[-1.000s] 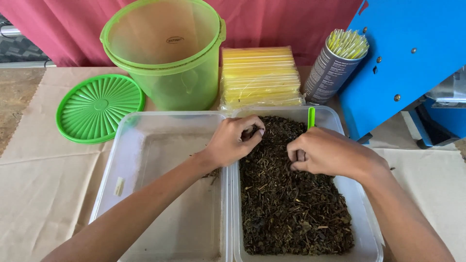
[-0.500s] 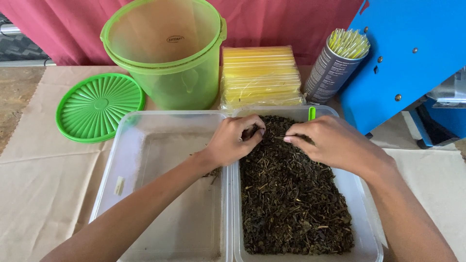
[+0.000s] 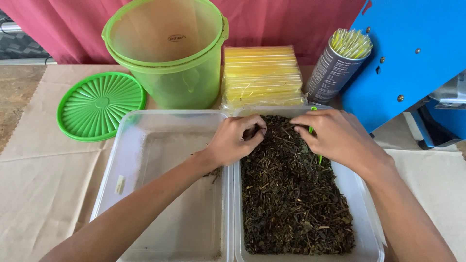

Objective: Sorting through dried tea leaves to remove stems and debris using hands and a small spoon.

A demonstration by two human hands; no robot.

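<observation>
A heap of dark dried leaves [image 3: 296, 194] fills the clear plastic tub [image 3: 365, 204] on the right side of the table. Both hands are at the far end of the heap. The left hand [image 3: 235, 140] is curled, and its fingertips pinch into the leaves. The right hand [image 3: 337, 136] lies over the leaves with its fingers bent down. A thin green stick [image 3: 320, 158] peeks out from under this hand, but I cannot tell if the hand grips it.

Just beside this tub, on the left, is a second clear tub [image 3: 160, 194]. It has only a few crumbs and dust in it. The left arm reaches across it.

Behind the tubs stands a big green see-through bucket [image 3: 167, 53]. Its round green lid [image 3: 101, 104] lies flat to the left. Next to the bucket is a stack of yellow packets [image 3: 262, 75]. A grey can full of pale straws [image 3: 337, 65] leans beside a blue machine [image 3: 412, 53]. A tan cloth [image 3: 43, 179] covers the table.
</observation>
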